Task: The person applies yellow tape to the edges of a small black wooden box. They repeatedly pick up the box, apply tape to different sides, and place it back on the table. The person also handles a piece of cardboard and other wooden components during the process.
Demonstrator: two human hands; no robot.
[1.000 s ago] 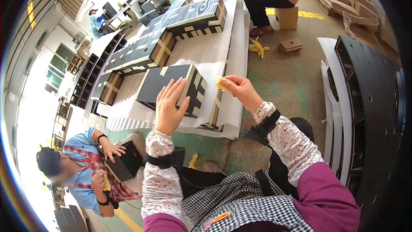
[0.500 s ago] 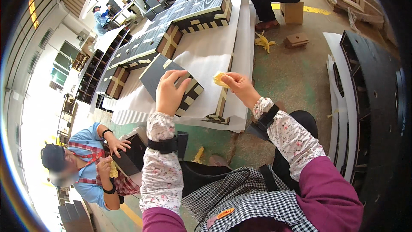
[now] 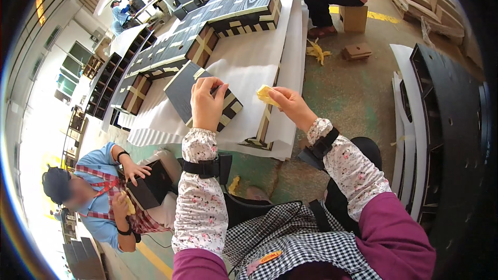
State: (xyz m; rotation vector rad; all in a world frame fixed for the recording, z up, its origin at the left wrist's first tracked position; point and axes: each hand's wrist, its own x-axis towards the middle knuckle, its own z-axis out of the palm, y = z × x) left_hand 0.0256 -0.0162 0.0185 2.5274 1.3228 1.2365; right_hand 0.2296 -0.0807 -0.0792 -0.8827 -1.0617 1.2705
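A dark grey box [image 3: 181,92] with strips of pale masking tape along its black side lies at an angle on a white foam sheet. My left hand [image 3: 206,105] is over its near part, with fingers bent and thumb and fingertips drawn together. Whether anything is between those fingertips I cannot make out. To the right, my right hand [image 3: 293,108] pinches a crumpled wad of yellow masking tape [image 3: 265,94] above the edge of the sheet.
More taped dark boxes [image 3: 244,13] stand farther back on the white foam sheet [image 3: 241,62]. A co-worker [image 3: 98,202] at the lower left holds a black box [image 3: 150,186]. Tall dark panels [image 3: 451,119] stand at right. Torn tape [image 3: 317,52] and a brown block [image 3: 357,52] lie on the floor.
My left hand has shifted slightly right, and its thumb and fingers have drawn together from a wider spread. My right hand still holds the tape wad in nearly the same place.
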